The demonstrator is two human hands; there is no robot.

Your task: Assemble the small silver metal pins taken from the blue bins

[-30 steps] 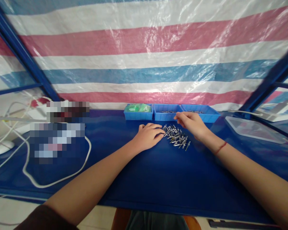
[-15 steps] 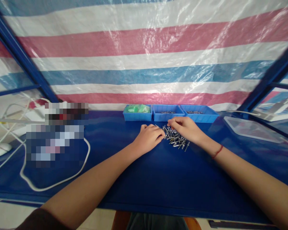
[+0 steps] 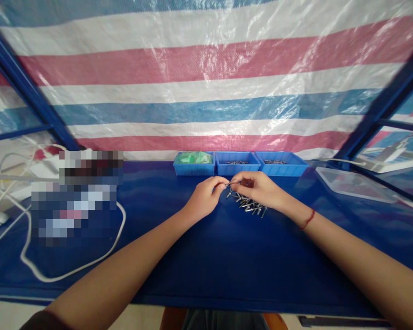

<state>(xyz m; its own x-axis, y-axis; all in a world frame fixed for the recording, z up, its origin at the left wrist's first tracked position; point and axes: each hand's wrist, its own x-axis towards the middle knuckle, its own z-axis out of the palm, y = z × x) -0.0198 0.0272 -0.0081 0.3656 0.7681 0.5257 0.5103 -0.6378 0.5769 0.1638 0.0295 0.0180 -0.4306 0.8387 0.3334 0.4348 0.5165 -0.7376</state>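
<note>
Bare left hand (image 3: pixel 206 198) and bare right hand (image 3: pixel 263 189), fingertips nearly meeting, pinched a thin silvery metal pin (image 3: pixel 229 184), mid-frame, loose silvery metal pins (image 3: pixel 252 206) lay right of centre.

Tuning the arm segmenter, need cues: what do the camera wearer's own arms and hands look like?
Bare left hand and bare right hand, no gloves. Thin red cord bracelet around the right wrist; nothing on the left wrist. Dark fabric sleeve at the left elbow end; no right sleeve in frame. No cables attached.
</note>
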